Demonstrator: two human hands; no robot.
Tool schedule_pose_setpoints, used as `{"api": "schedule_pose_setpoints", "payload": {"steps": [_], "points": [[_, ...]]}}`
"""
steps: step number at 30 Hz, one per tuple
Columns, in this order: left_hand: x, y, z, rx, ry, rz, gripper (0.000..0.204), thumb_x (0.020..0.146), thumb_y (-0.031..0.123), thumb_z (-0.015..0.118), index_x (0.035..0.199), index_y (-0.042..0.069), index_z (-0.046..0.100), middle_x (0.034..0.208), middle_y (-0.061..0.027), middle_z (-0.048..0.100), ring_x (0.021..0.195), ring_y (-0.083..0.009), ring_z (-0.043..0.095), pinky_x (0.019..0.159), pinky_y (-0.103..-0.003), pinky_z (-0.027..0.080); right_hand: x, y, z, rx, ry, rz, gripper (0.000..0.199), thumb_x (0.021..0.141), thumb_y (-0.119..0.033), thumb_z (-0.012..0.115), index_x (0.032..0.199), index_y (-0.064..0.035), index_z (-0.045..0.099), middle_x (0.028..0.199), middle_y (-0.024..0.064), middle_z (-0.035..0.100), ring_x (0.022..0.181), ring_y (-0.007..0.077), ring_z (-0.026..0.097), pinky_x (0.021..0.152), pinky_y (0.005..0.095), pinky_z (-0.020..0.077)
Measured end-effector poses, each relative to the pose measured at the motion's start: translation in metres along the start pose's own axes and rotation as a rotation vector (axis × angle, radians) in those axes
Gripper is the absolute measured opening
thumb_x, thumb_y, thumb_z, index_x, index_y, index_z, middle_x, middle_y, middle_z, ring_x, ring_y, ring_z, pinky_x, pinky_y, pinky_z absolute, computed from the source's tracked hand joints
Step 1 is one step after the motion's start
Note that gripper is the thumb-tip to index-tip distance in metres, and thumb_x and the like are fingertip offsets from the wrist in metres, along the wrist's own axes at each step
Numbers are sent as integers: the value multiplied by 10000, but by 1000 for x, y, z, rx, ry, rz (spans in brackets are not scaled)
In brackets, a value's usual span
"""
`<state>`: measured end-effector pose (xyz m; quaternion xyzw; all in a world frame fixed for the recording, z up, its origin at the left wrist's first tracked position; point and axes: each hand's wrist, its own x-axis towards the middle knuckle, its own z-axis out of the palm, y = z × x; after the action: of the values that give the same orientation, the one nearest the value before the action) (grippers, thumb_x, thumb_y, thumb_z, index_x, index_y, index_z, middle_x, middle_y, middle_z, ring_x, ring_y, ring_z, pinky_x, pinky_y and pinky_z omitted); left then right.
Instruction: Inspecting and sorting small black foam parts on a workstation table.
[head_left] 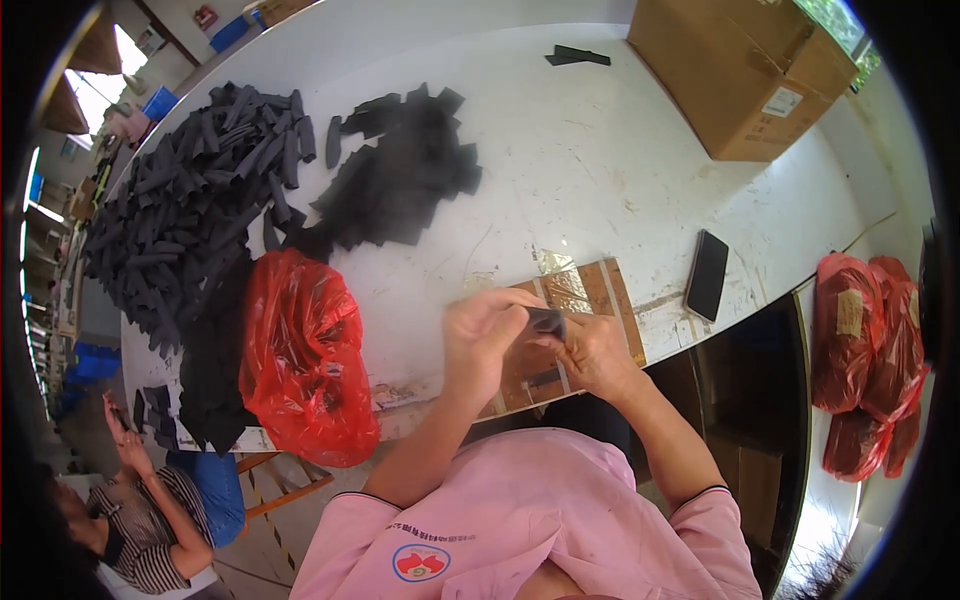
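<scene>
Both my hands meet over the near edge of the white table, closed on a small black fabric piece (543, 321). My left hand (482, 332) pinches its left end between thumb and fingers. At the other end, the fingers of my right hand (598, 352) are curled around it and hide part of it. Beneath my hands lies a brown board (518, 388) with strips of shiny tape across it. Farther left are a heap of rolled dark pieces (195, 190) and a spread of flat black pieces (405, 170).
A red plastic bag (305, 360) sits at the table's left front edge. On the right lie a black phone (707, 275) and, farther back, a cardboard box (735, 75) near two black strips (580, 56). Red bags (865, 330) are at far right. Another person (150, 510) sits lower left.
</scene>
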<state>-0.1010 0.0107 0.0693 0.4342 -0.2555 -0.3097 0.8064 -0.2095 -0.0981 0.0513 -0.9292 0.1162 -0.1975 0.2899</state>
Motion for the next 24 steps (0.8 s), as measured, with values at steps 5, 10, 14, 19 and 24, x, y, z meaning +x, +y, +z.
{"api": "schedule_pose_setpoints", "payload": {"steps": [5, 10, 14, 19, 24], "points": [[25, -20, -35, 472, 178, 6, 89, 809, 67, 554, 836, -16, 571, 784, -64, 607, 724, -109, 545, 687, -233, 419, 18, -35, -61, 751, 167, 182, 232, 823, -109, 549, 648, 36, 504, 554, 44, 512, 476, 138, 465, 448, 252, 375], [84, -49, -120, 1398, 346, 271, 323, 696, 97, 646, 970, -21, 522, 947, -113, 550, 875, -257, 518, 739, -349, 414, -25, 5, -63, 821, 678, 427, 444, 907, -305, 405, 541, -55, 388, 473, 11, 345, 427, 117, 346, 410, 231, 292], [130, -51, -121, 1894, 289, 29, 536, 643, 147, 686, 1105, -4, 461, 1061, -163, 479, 956, -278, 463, 768, -391, 394, -127, 65, -41, 668, 822, 902, 427, 882, -359, 452, 560, -91, 370, 453, -4, 344, 399, 91, 363, 387, 211, 287], [168, -76, -167, 2263, 270, 329, 67, 736, 81, 499, 744, 48, 557, 725, -113, 582, 720, -245, 561, 598, -320, 464, -220, 87, -11, 612, 871, 1268, 392, 868, -356, 480, 586, -97, 399, 454, -8, 381, 362, 82, 388, 338, 203, 301], [169, -54, -172, 2072, 98, 281, 61, 703, 44, 505, 716, 36, 564, 722, -139, 573, 705, -262, 557, 610, -362, 461, -257, 97, 4, 531, 800, 1406, 368, 857, -353, 499, 604, -101, 409, 457, -5, 408, 355, 75, 403, 318, 198, 316]]}}
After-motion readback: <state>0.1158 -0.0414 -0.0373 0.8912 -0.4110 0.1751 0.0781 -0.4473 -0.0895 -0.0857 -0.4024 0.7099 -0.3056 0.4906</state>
